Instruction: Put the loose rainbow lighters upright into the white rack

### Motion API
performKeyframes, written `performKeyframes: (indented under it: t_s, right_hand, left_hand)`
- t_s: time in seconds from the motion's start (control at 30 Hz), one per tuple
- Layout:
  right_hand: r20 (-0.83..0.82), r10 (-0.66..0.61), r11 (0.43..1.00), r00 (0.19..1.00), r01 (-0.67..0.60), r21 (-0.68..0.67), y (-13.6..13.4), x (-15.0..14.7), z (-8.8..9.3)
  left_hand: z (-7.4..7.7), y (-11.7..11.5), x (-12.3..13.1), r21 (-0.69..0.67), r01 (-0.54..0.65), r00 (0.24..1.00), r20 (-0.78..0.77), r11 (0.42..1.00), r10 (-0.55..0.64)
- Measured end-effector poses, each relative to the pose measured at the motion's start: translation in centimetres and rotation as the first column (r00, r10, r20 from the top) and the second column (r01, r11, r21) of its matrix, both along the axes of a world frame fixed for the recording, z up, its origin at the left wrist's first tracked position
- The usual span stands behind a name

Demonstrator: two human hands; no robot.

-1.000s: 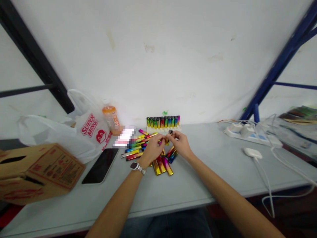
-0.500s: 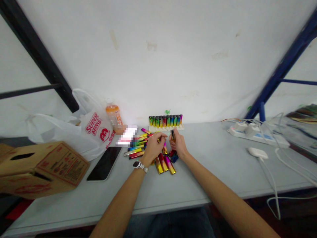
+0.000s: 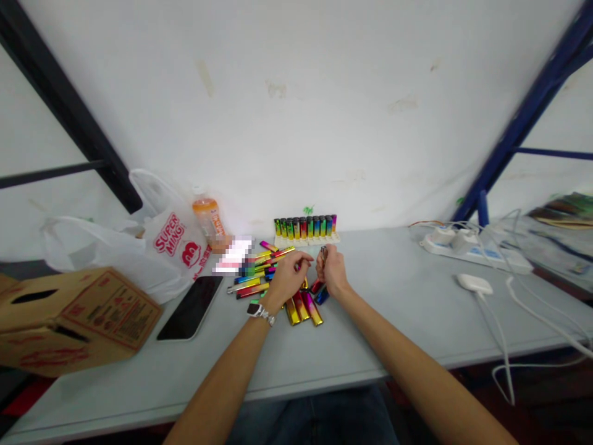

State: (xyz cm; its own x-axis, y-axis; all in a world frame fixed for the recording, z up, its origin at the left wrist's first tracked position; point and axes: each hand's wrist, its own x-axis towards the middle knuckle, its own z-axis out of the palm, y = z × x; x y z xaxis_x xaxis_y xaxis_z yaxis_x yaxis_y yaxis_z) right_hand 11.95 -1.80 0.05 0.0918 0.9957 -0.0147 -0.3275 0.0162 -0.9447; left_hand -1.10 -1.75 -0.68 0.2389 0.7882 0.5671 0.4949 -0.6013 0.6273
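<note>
My right hand (image 3: 334,272) is closed around a lighter (image 3: 323,251), whose metal top sticks up past the thumb. Most of that lighter is hidden by the fingers. Just to the left, my left hand (image 3: 288,278) hovers over the pile with bent fingers apart and nothing visible in them. Under and around it lie several shiny, many-coloured lighters (image 3: 250,288), some with gold ends pointing at me, such as a pink and gold one (image 3: 313,309). Behind both hands, a row of upright lighters (image 3: 303,227) stands in a pale holder (image 3: 308,241) near the wall.
Left on the grey table (image 3: 370,346) are a black phone (image 3: 191,309), a cardboard box (image 3: 78,318), a white plastic bag (image 3: 169,247) and an orange drink bottle (image 3: 208,219). A blurred bright patch sits beside the pile. At right lie a power strip (image 3: 477,254) and a white charger (image 3: 475,283).
The whole view has shifted slightly. My right hand has turned the lighter a little, so its metal top now shows. My left fingers have curled slightly more.
</note>
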Motion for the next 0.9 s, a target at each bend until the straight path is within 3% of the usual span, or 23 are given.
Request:
performKeyframes:
  t_s: [0.27,0.63,0.77,0.9]
  right_hand:
    - [-0.039,0.132,0.99,0.991,-0.134,-0.054,-0.7,0.0,0.2]
    - [0.051,0.019,1.0,0.999,-0.02,0.024,-0.2,-0.1,-0.4]
    - [0.003,0.082,0.997,0.997,-0.082,0.01,-0.1,-0.4,-0.7]
    - [0.091,0.05,0.994,0.995,-0.059,0.092,0.2,-0.7,-1.4]
  left_hand:
    - [0.1,0.0,0.0,-0.024,-0.006,1.0,-0.017,1.0,0.005]
    - [0.2,-0.1,0.2,-0.021,0.004,1.0,-0.008,1.0,-0.004]
    - [0.5,-0.4,0.8,-0.04,0.008,0.997,0.078,0.999,-0.004]
    - [0.6,-0.6,1.3,-0.063,-0.045,0.976,0.209,0.997,0.057]
